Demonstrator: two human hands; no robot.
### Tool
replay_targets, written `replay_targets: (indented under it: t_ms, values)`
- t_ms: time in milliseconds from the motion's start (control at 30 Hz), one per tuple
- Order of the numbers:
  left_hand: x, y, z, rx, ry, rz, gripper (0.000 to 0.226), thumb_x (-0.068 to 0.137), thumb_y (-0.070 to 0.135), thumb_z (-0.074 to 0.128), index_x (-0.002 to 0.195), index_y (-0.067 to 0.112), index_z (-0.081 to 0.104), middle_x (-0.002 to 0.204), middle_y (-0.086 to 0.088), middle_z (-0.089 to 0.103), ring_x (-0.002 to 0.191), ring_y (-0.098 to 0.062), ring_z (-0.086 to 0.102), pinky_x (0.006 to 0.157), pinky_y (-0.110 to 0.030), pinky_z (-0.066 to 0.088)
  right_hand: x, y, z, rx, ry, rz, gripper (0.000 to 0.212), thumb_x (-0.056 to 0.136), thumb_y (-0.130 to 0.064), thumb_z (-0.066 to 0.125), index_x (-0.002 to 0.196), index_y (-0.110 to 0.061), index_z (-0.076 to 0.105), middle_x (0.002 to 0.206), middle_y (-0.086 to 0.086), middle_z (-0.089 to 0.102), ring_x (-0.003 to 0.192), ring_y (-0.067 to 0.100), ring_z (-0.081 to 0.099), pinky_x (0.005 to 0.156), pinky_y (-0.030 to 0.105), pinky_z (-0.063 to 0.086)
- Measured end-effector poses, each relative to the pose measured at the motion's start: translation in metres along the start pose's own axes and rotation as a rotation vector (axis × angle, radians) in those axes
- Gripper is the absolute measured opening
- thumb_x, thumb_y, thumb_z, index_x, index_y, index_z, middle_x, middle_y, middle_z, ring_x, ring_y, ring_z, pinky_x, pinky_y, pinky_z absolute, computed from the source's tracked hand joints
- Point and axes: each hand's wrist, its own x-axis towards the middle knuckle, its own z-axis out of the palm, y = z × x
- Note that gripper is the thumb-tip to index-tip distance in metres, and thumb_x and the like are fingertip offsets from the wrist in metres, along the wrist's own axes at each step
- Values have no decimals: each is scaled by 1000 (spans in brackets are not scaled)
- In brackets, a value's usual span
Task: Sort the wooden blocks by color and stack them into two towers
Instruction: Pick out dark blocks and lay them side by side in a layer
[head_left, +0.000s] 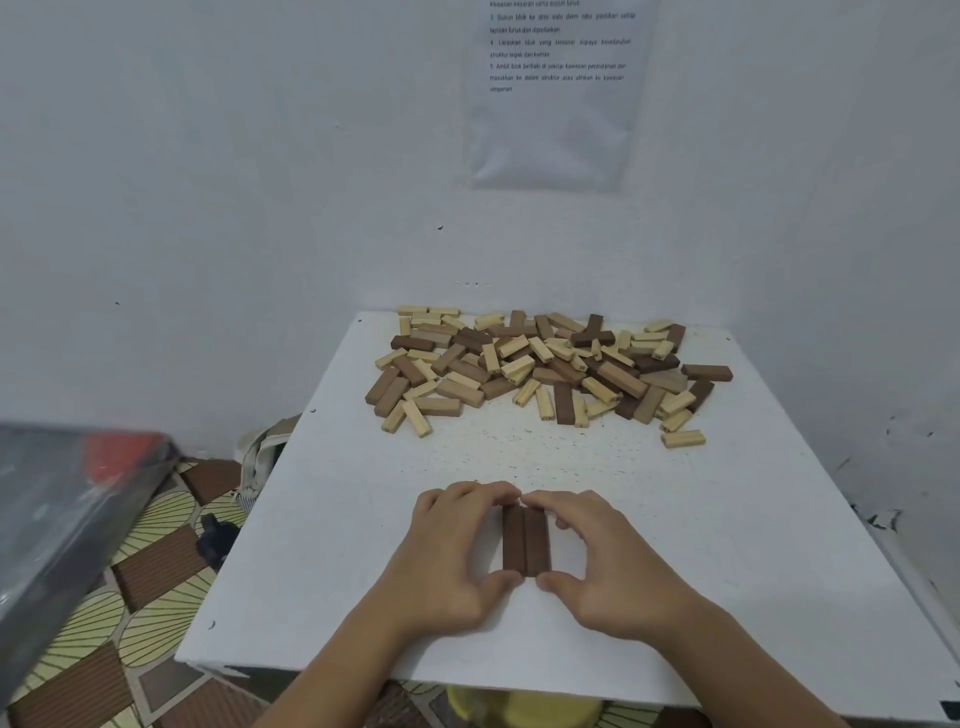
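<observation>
Two dark brown blocks (525, 540) lie side by side, lengthwise, on the near middle of the white table (332, 561). My left hand (452, 551) curls round their left side, fingertips at the far end and thumb at the near end. My right hand (602, 556) mirrors it on the right side, pinching the pair between fingers and thumb. A loose pile of several light, tan and dark brown blocks (540, 364) covers the far part of the table.
A single light block (683, 439) lies apart at the pile's near right. White walls close the table at the back and right, with a printed sheet (558, 93) taped up. Left of the table are a patterned floor (156, 571) and a grey plastic-wrapped object (62, 509).
</observation>
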Motion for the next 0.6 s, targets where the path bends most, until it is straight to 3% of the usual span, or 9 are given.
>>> replay_targets:
  t_ms: [100,200,233,300,333,400,533,600]
  values:
    - [1,0,1,6,0,-13,79,78,61,72,146,44,37,141,30,41,135,1,30,112,-34,31,5,1,-8,66,31,30,68,84,-45,78,141,-55,42,136,-34,39,121,-10,41,99,17,39]
    - [5,0,2,43,-5,-14,86,76,75,68,149,48,31,143,33,40,139,-6,31,113,-33,29,29,4,-22,84,236,100,54,95,-31,68,143,-44,47,135,-24,45,123,-6,39,98,16,38]
    - [6,0,3,55,-6,-13,87,76,77,67,149,49,29,144,34,41,139,-8,32,113,-33,29,40,7,-26,29,279,125,52,97,-23,63,145,-36,48,139,-17,47,129,2,35,101,18,37]
    - [6,0,3,67,1,5,87,78,75,67,150,49,27,143,36,42,140,-7,32,114,-32,28,62,9,-34,-147,295,167,58,93,-7,52,148,-27,47,150,-10,46,132,15,31,109,35,36]
    - [7,0,3,65,3,13,86,79,72,68,151,48,27,143,37,42,140,-6,32,114,-32,27,72,10,-37,-239,275,185,65,89,-2,49,148,-27,46,156,-11,40,130,19,31,110,42,34]
    - [7,0,3,57,5,18,86,79,67,71,151,46,27,142,38,44,141,-3,32,114,-32,24,87,8,-40,-369,241,203,76,81,4,45,148,-31,43,162,-15,30,128,20,28,108,43,28]
    - [9,-2,3,62,-5,24,87,80,64,72,151,46,27,142,37,46,142,-4,33,115,-33,23,95,4,-38,-425,231,210,78,79,8,42,145,-32,39,133,-14,41,114,18,23,100,43,27]
    - [9,-3,4,62,-11,24,87,80,63,72,151,46,26,141,37,46,142,-4,33,114,-33,23,91,9,-33,-472,234,163,79,77,6,43,145,-33,37,136,-16,44,112,19,26,98,43,30]
